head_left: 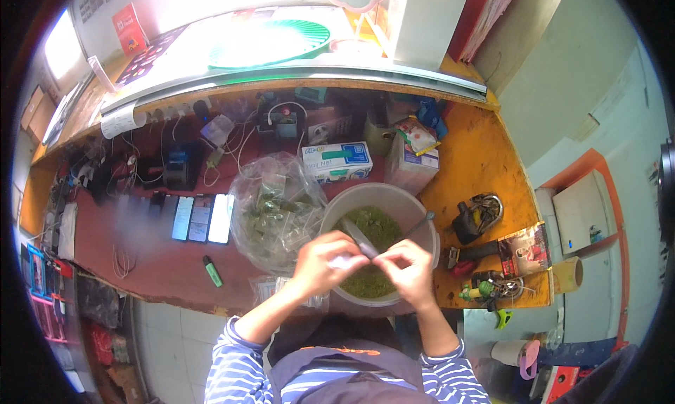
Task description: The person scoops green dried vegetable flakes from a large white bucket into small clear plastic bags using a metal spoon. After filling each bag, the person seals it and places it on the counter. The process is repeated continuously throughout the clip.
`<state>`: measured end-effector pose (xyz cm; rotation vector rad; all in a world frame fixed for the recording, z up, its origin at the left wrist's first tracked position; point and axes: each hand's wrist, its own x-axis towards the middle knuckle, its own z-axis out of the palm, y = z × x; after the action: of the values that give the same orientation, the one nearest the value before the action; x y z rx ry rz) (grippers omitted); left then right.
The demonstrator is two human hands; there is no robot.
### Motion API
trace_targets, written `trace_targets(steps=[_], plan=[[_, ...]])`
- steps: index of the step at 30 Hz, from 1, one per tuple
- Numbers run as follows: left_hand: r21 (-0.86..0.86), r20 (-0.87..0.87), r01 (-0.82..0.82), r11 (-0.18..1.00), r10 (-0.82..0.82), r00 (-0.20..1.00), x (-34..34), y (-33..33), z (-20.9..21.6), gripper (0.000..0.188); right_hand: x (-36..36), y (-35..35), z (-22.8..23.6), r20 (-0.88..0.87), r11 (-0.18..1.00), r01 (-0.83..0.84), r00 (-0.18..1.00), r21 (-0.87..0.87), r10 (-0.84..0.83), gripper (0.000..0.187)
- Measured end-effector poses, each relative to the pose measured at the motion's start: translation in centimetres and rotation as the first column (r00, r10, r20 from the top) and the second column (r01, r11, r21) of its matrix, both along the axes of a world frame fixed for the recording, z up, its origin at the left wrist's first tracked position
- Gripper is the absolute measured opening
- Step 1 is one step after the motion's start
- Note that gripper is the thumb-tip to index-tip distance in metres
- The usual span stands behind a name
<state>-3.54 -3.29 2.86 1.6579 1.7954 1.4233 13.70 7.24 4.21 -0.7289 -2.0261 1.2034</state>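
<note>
My left hand [325, 263] and my right hand [408, 267] meet above a whitish round tub [434, 246], both closed with fingertips pinched together. Between them is a small clear plastic bag [365, 249], its far end pointing up and left over the tub; its contents are hard to make out. Loose green shredded leaf [380, 225] covers the tub's bottom. A spoon-like handle [425, 220] leans on the tub's right rim. Left of the tub, a large clear plastic bag [256, 228] holds several small packets of green stuff [281, 218].
Three phones [200, 219] lie on the reddish desk [162, 263], with a green marker [211, 271] nearer me. Behind the tub stand a white-and-blue box [337, 161] and a carton [410, 165]. Metal tools [485, 211] sit on the yellow side shelf at right. Cables run along the back.
</note>
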Motion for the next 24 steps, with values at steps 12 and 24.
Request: trace_targets(steps=[12,24], plan=[[-0.197,0.165,0.16,0.967,-0.128,0.978,1.5,0.8,-0.2,0.014,0.4,-0.2,-2.6,-0.089,0.729,-0.303,0.944,-0.614,0.317,0.014],[-0.162,-0.246,-0.138,0.977,0.096,0.964,1.0,0.4,0.5,0.022,0.7,1.7,-2.1,0.279,0.999,-0.041,0.96,0.007,0.038,0.015]])
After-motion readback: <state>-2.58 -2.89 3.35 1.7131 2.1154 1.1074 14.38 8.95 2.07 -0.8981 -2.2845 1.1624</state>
